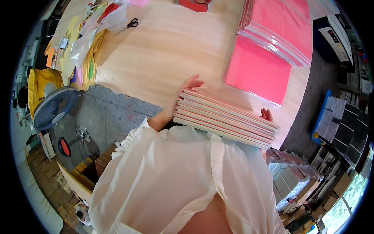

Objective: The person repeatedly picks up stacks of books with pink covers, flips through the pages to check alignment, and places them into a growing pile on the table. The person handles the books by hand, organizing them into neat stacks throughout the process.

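A thick stack of thin, flat sheets or booklets [226, 118], pale and pinkish at the edges, is between my two hands, close against my body at the table's near edge. My left hand [189, 84] is at the stack's left end, fingers bent over its far corner and slightly blurred. At the right end, only the fingertips of my right hand [267, 114] show past the far side; the stack hides the rest. Beyond it lie a pink pack in clear film [259, 70] and a taller pile of similar pink packs [280, 25].
The wooden table [163, 50] carries black-handled scissors [133, 23], a red tape dispenser [193, 4], and coloured papers with plastic film [87, 46] at the left. A fan [55, 107] stands left of the table. Wrapped stacks [288, 177] are at the lower right.
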Tool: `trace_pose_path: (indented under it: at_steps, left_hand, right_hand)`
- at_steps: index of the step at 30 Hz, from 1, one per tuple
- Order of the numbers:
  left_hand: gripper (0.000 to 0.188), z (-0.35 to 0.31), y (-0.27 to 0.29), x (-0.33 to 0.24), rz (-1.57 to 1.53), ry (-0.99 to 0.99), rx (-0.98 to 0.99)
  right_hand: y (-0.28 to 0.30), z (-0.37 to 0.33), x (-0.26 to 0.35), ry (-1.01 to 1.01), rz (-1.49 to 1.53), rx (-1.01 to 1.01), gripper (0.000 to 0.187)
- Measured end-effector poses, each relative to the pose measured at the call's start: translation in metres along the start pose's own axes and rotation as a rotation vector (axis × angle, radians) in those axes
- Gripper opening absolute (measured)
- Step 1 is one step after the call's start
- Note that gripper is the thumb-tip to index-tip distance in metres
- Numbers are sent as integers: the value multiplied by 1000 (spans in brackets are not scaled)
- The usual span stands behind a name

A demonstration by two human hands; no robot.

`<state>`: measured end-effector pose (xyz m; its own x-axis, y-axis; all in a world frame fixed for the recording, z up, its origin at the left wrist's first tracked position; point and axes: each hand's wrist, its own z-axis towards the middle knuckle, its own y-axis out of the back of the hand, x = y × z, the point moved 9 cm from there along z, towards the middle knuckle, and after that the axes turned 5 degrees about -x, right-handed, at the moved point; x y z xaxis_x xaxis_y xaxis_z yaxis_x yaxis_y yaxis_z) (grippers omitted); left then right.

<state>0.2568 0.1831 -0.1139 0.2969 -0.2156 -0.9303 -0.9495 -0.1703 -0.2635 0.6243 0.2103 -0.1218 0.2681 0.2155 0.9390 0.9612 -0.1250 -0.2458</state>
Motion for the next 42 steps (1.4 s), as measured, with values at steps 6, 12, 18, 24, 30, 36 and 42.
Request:
trace_pose_path:
  at_steps: [6,12,18,24,30,36,42]
  left_hand:
    - [85,-5,-15,-57,-129,-90,64]
    - [87,-22,-17,-53,15,-65,103]
    - [85,-30,-24,-64,-45,-90,101]
    - [84,-36,-24,-69,-31,-149,68]
    - [57,-27,-8,-58,-207,96,-15]
    - [54,-18,-11,-59,-26,-13,249]
    - [44,-9,-7,-64,11,100,397]
  right_hand:
    - [-33,-4,54,-17,80,-8,93]
    - [-34,-16,53,-32,-6,138,93]
    - [-43,-20,56,-51,-73,217,86]
    - [-49,-25,57,-31,-35,224,79]
    - [-37,-17,54,-118,-147,359,89]
    - [-88,39,99,-180,-541,713,57]
    - [-251,-4,102,-113,-903,1164,44]
